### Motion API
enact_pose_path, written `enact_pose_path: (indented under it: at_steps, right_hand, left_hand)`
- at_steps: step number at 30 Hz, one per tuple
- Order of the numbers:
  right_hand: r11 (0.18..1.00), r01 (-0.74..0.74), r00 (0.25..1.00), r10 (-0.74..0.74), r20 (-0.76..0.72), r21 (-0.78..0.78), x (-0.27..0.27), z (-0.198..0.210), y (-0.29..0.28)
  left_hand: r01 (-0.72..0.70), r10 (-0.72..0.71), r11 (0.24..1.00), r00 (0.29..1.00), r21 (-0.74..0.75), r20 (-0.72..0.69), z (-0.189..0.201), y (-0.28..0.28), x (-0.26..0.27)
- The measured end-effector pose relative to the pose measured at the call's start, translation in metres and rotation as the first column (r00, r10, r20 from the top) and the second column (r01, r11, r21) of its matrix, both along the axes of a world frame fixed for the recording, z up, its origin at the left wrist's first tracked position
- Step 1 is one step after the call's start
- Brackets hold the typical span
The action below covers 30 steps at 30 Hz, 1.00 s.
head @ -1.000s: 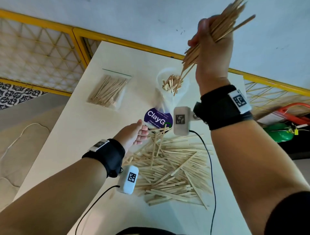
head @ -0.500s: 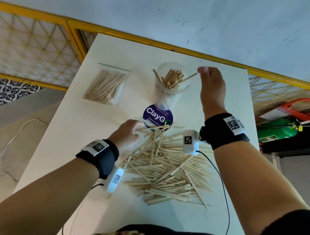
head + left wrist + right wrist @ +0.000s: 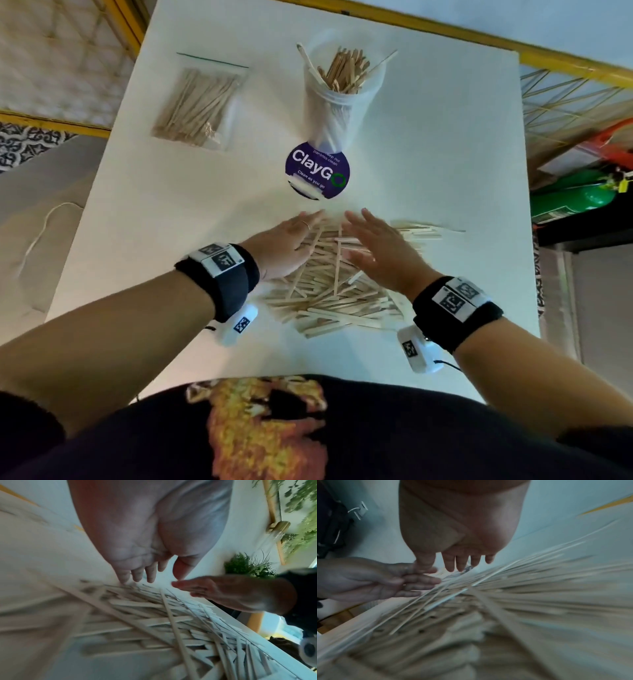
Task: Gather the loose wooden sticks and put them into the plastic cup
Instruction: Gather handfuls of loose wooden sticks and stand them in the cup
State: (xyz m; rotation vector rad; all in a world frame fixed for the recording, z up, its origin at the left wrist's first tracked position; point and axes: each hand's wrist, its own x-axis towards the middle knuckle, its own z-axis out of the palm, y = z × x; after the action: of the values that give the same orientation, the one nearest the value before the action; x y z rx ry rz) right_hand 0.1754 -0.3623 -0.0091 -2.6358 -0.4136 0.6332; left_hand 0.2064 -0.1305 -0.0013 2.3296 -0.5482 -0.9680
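A clear plastic cup [image 3: 342, 99] stands at the far middle of the white table [image 3: 445, 154], with several wooden sticks [image 3: 346, 72] upright inside it. A loose pile of flat wooden sticks [image 3: 335, 294] lies near the table's front edge. My left hand [image 3: 291, 240] and right hand [image 3: 376, 246] hover flat over the pile's far end, fingers straight, holding nothing. The left wrist view shows the left hand [image 3: 147, 569] with its fingertips at the sticks [image 3: 171, 615] and the right hand [image 3: 214, 591] opposite. The right wrist view shows the right hand's fingers [image 3: 462, 561] straight above the pile [image 3: 505, 608].
A clear zip bag of wooden sticks [image 3: 198, 102] lies at the far left of the table. A round purple "ClayGo" sticker [image 3: 317, 171] sits between cup and pile. A yellow railing [image 3: 565, 65] runs behind the table; green and orange objects [image 3: 579, 198] lie beyond the right edge.
My right hand let a bundle of sticks into the cup, then came down empty to the pile. The left hand has spread flat over the pile's far end.
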Motion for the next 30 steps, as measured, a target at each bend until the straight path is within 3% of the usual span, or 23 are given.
enact_pose_path:
  at_steps: [3, 6, 8, 10, 21, 24, 30]
  right_hand:
    - [0.991, -0.025, 0.999, 0.030, 0.039, -0.134, -0.046, 0.001, -0.044]
    - [0.932, -0.122, 0.992, 0.105, -0.068, -0.340, -0.083, -0.008, -0.076]
    - [0.928, -0.062, 0.994, 0.023, -0.110, -0.368, -0.084, -0.011, -0.091]
    - [0.936, 0.024, 0.989, -0.073, -0.127, -0.352, -0.069, -0.011, -0.097]
    - [0.964, -0.051, 0.998, 0.059, 0.023, -0.260, 0.012, -0.012, -0.046]
    - [0.968, -0.039, 0.993, 0.065, 0.098, -0.250, 0.021, -0.005, -0.037]
    - [0.941, -0.149, 0.978, 0.186, 0.096, -0.303, 0.038, 0.001, -0.020]
  left_hand:
    - [0.104, -0.116, 0.991, 0.982, 0.085, 0.148, 0.004, 0.044, -0.011]
    - [0.255, -0.320, 0.890, 0.940, 0.379, 0.119, -0.008, 0.085, -0.028]
    - [0.315, -0.388, 0.828, 0.919, 0.464, 0.068, -0.018, 0.095, -0.044]
    - [0.341, -0.410, 0.837, 0.909, 0.429, 0.077, -0.025, 0.090, -0.056]
    - [0.024, -0.153, 0.924, 0.937, 0.381, 0.313, -0.030, -0.002, -0.029]
    - [-0.038, -0.100, 0.942, 0.917, 0.335, 0.385, -0.024, -0.009, -0.015]
    - [-0.097, -0.089, 0.933, 0.871, 0.346, 0.483, -0.013, -0.011, -0.001]
